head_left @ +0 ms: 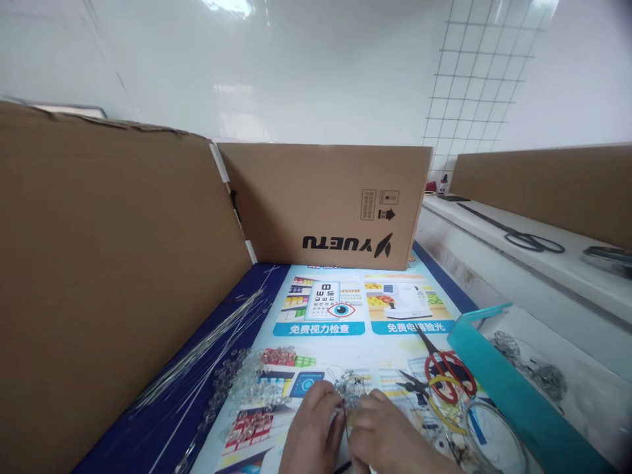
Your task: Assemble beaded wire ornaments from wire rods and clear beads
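You face a pale, glossy wall; a bright light reflection sits at its top edge, left of centre. Upper right: a grid of thin dark lines (wire or drawn, you cannot tell which). Your left is screened by a plain cardboard panel. Ahead stands a second panel, its YUETU print upside down. To your right: a white ledge backed by brown cardboard. Your table shows dark blue borders beside a light printed area.
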The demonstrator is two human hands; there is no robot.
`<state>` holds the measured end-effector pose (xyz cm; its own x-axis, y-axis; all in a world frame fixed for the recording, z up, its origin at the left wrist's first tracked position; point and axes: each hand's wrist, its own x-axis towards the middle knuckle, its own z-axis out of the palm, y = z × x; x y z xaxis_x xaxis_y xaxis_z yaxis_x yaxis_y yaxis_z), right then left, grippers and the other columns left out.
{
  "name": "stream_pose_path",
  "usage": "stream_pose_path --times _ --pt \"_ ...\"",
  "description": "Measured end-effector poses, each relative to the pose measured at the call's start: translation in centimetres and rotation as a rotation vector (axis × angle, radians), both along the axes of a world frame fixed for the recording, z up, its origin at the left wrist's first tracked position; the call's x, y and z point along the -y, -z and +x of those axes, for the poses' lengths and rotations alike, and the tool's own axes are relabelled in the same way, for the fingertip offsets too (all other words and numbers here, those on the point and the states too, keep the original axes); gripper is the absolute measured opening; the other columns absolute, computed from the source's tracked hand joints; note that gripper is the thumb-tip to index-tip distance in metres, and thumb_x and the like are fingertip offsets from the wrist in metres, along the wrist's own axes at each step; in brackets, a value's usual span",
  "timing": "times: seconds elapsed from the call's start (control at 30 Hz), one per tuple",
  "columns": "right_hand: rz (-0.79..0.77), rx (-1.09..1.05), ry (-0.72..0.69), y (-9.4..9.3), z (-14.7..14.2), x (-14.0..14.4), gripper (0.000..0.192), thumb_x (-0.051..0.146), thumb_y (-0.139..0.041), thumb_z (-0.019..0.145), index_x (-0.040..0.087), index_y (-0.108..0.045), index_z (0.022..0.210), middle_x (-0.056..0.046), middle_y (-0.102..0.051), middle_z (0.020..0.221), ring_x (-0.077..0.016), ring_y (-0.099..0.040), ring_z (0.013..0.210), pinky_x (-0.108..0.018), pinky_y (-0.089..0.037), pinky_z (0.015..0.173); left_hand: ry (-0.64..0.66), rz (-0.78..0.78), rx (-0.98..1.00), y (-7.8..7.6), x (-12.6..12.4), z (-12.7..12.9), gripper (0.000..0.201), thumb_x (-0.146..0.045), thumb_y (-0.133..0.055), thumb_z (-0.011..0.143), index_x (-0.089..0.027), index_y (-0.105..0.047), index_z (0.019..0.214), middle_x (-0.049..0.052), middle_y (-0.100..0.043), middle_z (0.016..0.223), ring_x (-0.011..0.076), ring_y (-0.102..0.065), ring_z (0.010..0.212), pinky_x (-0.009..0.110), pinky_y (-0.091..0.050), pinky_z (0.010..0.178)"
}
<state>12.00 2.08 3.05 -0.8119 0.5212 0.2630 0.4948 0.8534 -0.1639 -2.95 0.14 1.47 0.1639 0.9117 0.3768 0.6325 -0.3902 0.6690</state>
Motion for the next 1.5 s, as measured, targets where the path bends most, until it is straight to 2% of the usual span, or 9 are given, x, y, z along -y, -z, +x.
stream_pose_path --times 0.17,0.3,0.47,0.57,0.67,0.83,0.93,1.23,1.5 --pt "0.070 -0.278 0.041 0.5 -0.1 0.0 0.018 0.023 -0.055 0.074 0.018 -0.050 0.057 0.001 -0.056 0.058 -0.0144 -0.045 0.063 -0.029 -0.033 0.064 0.111 -0.050 0.148 0.0 -0.1 -0.1 0.016 -0.021 -0.043 0.084 -0.017 -0.054 0.074 0.008 -0.052 0.084 0.0206 -0.052 0.079 0.033 -0.044 0.070" --pt "-0.187 -0.610 0.373 -1.8 2.5 -1.3 0.017 0.018 -0.042 0.083 0.019 -0.054 0.071 -0.001 -0.056 0.069 -0.0152 -0.049 0.070 -0.028 -0.037 0.067 0.168 -0.179 0.329 -0.2 -0.3 -0.3 0.011 -0.028 -0.052 0.080 -0.019 -0.059 0.080 0.010 -0.054 0.094 0.0216 -0.053 0.085 0.030 -0.045 0.071" --pt "-0.616 -0.842 0.684 1.0 4.5 -3.9 0.015 0.029 -0.043 0.083 0.019 -0.053 0.079 0.002 -0.051 0.065 -0.0138 -0.051 0.060 -0.023 -0.039 0.054 -0.002 -0.336 0.691 1.3 -0.9 -0.3 0.016 -0.036 -0.060 0.074 -0.020 -0.062 0.074 0.008 -0.055 0.104 0.0231 -0.055 0.091 0.029 -0.045 0.072" --pt "-0.739 -0.813 0.681 2.7 4.9 -4.6 0.011 0.024 -0.041 0.081 0.019 -0.051 0.077 0.004 -0.048 0.061 -0.0121 -0.052 0.055 -0.021 -0.038 0.050 -0.016 -0.445 0.825 2.4 -1.2 -0.3 0.020 -0.039 -0.061 0.073 -0.019 -0.059 0.074 0.007 -0.055 0.100 0.0164 -0.056 0.072 0.027 -0.045 0.062" --pt "-0.751 -0.735 0.644 2.0 6.2 -4.5 0.006 0.017 -0.048 0.072 0.019 -0.053 0.069 0.005 -0.049 0.055 -0.0109 -0.050 0.052 -0.020 -0.036 0.049 -0.043 -0.472 0.874 2.9 -1.4 -0.3 0.022 -0.039 -0.065 0.069 -0.019 -0.058 0.072 0.004 -0.056 0.093 0.0128 -0.053 0.064 0.025 -0.043 0.059" --pt "-0.702 -0.197 0.434 -1.2 8.5 -3.1 0.030 0.019 -0.059 0.063 0.024 -0.062 0.092 0.004 -0.062 0.062 -0.0121 -0.053 0.054 -0.019 -0.031 0.047 -0.202 -0.453 0.891 2.8 -1.8 -0.2 0.037 -0.044 -0.066 0.067 -0.021 -0.058 0.094 0.006 -0.059 0.096 0.0229 -0.056 0.090 0.029 -0.045 0.068" --pt "-0.652 -0.085 0.412 -1.7 7.9 -2.4 0.033 0.031 -0.066 0.061 0.026 -0.063 0.094 0.003 -0.065 0.064 -0.0142 -0.056 0.059 -0.020 -0.029 0.048 -0.218 -0.449 0.895 2.7 -2.0 0.0 0.048 -0.049 -0.063 0.067 -0.021 -0.056 0.105 0.009 -0.060 0.107 0.0279 -0.050 0.108 0.033 -0.045 0.077" --pt "-0.867 -0.412 0.469 1.8 6.4 -3.4 0.013 0.025 -0.060 0.068 0.019 -0.062 0.079 0.007 -0.048 0.049 -0.0073 -0.040 0.044 -0.017 -0.026 0.042 -0.134 -0.535 0.779 2.6 -1.7 0.1 0.040 -0.054 -0.057 0.070 -0.022 -0.061 0.094 0.004 -0.064 0.087 0.0221 -0.057 0.083 0.030 -0.043 0.069" --pt "-1.011 -0.507 0.478 2.5 6.2 -3.8 0.014 0.017 -0.047 0.072 0.016 -0.059 0.077 0.004 -0.054 0.054 -0.0097 -0.056 0.048 -0.016 -0.037 0.043 -0.135 -0.497 0.817 2.8 -1.8 0.2 0.038 -0.053 -0.061 0.068 -0.019 -0.059 0.086 0.005 -0.064 0.080 0.0220 -0.056 0.078 0.027 -0.040 0.058"
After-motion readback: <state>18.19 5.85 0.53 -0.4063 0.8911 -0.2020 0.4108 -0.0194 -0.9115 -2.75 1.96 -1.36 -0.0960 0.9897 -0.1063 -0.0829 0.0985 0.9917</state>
